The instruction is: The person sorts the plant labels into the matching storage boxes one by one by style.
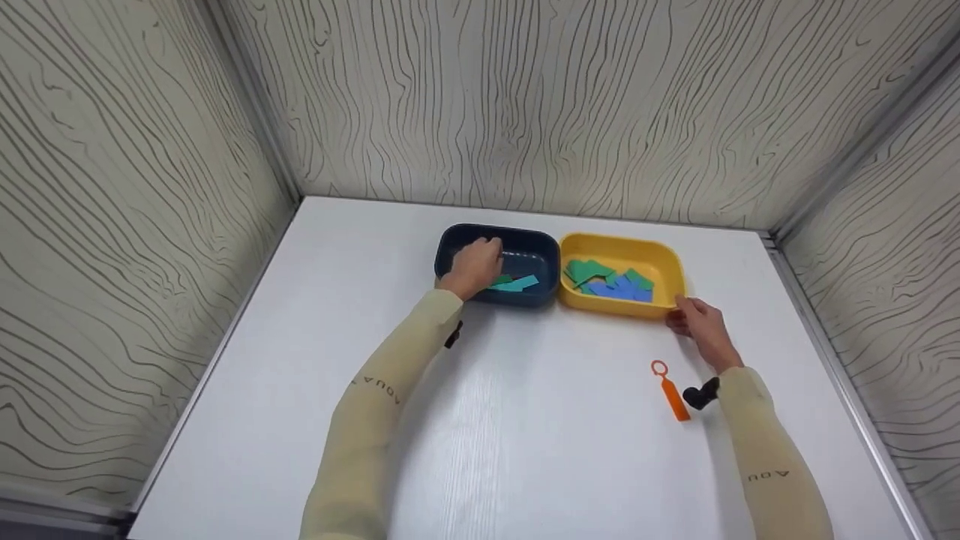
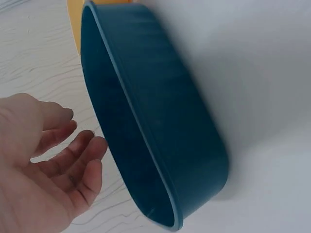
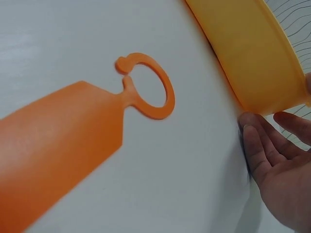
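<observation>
My left hand [image 1: 475, 266] is over the left side of a dark blue plastic bin [image 1: 541, 292]. In the left wrist view its fingers [image 2: 87, 158] are loosely bent beside the bin's rim, with nothing seen between them. Flat green and teal pieces [image 1: 517, 284] lie inside that bin, with a bit of red, partly hidden by the hand. My right hand [image 1: 703, 326] holds the near right corner of a yellow bin [image 1: 622, 306], fingers against its outer wall and a fingertip at its rim. Flat green pieces [image 1: 589, 271] and blue pieces [image 1: 622, 289] are heaped inside it.
An orange plastic tag [image 1: 675, 399] with a ring at one end lies on the white table [image 1: 525, 435], left of my right wrist. The two bins stand side by side near the wood-patterned back wall [image 1: 525, 105]. Similar panels rise at left and right.
</observation>
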{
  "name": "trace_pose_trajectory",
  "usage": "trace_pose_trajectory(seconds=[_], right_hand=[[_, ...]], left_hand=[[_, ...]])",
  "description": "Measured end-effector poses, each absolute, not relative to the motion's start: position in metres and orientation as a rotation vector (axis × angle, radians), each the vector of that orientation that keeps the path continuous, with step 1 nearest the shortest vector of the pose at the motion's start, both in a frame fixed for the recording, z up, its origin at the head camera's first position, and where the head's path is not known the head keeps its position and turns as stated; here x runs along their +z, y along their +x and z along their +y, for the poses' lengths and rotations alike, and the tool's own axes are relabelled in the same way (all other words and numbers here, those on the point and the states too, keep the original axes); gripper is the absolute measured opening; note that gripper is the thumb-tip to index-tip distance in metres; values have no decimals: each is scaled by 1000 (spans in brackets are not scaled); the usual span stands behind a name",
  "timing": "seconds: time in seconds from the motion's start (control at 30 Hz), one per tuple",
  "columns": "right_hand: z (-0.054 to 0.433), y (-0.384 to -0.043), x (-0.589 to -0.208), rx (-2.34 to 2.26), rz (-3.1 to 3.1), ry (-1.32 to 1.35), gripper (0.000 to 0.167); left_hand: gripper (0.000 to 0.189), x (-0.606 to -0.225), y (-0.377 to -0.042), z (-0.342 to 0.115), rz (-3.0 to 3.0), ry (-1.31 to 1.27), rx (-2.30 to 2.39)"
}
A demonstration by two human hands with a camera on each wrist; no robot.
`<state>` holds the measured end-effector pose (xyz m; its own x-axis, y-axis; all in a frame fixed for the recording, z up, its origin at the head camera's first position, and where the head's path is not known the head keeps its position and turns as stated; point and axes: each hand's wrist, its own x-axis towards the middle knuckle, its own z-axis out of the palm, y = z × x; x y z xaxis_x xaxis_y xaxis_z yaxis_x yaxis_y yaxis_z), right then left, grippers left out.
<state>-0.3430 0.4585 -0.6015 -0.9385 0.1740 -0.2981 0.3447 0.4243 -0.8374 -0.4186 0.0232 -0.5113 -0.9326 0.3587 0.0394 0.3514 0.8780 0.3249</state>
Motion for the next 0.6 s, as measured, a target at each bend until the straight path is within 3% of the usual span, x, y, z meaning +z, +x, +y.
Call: trace_pose_trajectory(seconds=[0.6], right_hand=[[460,-344,-604,-1648,2467,462,76]], left_hand=[[18,-534,-372,102,2841,1070,558]])
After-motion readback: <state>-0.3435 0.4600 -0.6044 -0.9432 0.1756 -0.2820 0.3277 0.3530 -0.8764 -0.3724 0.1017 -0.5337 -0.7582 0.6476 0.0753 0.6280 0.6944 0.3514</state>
